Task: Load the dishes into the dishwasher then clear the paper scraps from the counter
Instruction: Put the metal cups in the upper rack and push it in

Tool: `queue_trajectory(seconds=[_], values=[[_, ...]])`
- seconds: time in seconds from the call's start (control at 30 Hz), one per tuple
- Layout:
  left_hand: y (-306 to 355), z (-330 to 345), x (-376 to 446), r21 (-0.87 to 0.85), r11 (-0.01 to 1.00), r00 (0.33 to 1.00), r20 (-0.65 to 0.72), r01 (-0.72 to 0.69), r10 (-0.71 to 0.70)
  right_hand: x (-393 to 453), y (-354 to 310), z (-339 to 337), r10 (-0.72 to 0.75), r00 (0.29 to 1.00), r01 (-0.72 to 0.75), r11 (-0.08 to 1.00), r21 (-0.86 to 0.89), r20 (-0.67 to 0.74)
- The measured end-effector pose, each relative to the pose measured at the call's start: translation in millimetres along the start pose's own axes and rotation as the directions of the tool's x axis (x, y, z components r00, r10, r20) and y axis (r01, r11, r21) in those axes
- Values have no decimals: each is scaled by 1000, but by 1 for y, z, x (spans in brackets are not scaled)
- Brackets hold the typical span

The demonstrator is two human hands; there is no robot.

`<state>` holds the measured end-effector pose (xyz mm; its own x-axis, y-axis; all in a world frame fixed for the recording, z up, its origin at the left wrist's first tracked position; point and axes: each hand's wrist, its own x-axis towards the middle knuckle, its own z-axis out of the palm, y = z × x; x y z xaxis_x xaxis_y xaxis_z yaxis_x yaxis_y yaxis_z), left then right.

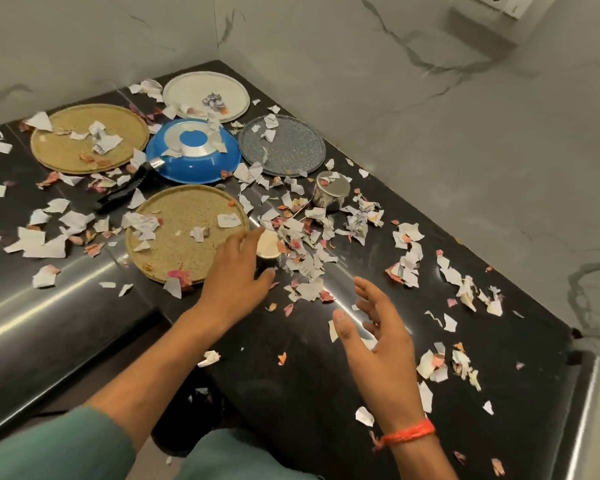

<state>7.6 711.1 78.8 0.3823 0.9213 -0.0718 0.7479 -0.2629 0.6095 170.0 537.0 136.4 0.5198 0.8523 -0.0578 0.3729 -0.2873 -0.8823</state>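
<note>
Head view shows the left hand (238, 271) curled around a steel cup (268, 249) at the near tan plate's (174, 244) four o'clock on the black counter (291, 393), the right hand (381, 344) open, paper scraps (302, 237) bearing no legible writing.

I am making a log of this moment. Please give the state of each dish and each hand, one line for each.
Blue pan: upside down, scraps on it.
Near tan plate: flat, scraps on it.
Far tan plate: flat, scraps on it.
White plate: flat, scraps on it.
Grey plate: flat, scraps on it.
Far steel cup: upside down.
Near steel cup: gripped by left hand.
Right hand: open, empty.
</note>
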Motion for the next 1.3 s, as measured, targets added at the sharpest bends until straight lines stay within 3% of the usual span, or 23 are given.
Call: queue_trajectory(seconds=[0.13, 0.27, 0.37, 0.43, 0.5, 0.53, 0.6, 0.73, 0.87, 0.93, 1.0, 1.07, 1.23, 1.3], values=[[-10, 13, 46, 195, 978, 996, 60, -70, 59, 12, 0, 4, 32, 999, -31, 999, -36, 25], [-11, 20, 68, 265, 954, 986, 128, -141, 110, 22, -3, 10, 73, 997, -71, 996, -53, 36], [-9, 17, 72, 245, 956, 986, 92, -160, 141, 28, -6, 19, 68, 996, -65, 996, -59, 58], [-8, 11, 72, 154, 978, 990, 55, -140, 133, 34, -10, 25, 78, 994, -74, 996, -49, 77], [-2, 3, 68, -119, 992, 997, 58, -49, 56, 40, -12, 29, 84, 992, -80, 996, -46, 96], [1, 0, 65, -316, 948, 995, 99, 33, -1, 43, -12, 31, 90, 990, -85, 995, -50, 107], [10, -1, 58, -608, 766, 970, 230, 210, -84, 49, -13, 36, 107, 984, -101, 994, -52, 139], [28, 5, 38, -743, 578, 926, 373, 338, -61, 64, -11, 45, 185, 941, -206, 977, 47, 284], [43, 13, 23, -781, 509, 914, 404, 362, -30, 71, -7, 49, 177, 911, -244, 960, 139, 372], [42, 16, 24, -755, 533, 900, 435, 381, -27, 71, -4, 47, 158, 919, -228, 960, 160, 362], [41, 16, 28, -668, 653, 888, 460, 357, -15, 70, -1, 45, 188, 917, -270, 942, 201, 351], [41, 18, 36, -578, 749, 864, 503, 324, 15, 71, 1, 42, 262, 905, -367, 878, 306, 335], [50, 17, 60, -493, 849, 762, 619, 191, 189, 75, 12, 35, 389, 874, -486, 711, 508, 291], [60, 12, 73, -479, 870, 776, 591, 115, 223, 78, 15, 32, 404, 864, -502, 636, 587, 301]])
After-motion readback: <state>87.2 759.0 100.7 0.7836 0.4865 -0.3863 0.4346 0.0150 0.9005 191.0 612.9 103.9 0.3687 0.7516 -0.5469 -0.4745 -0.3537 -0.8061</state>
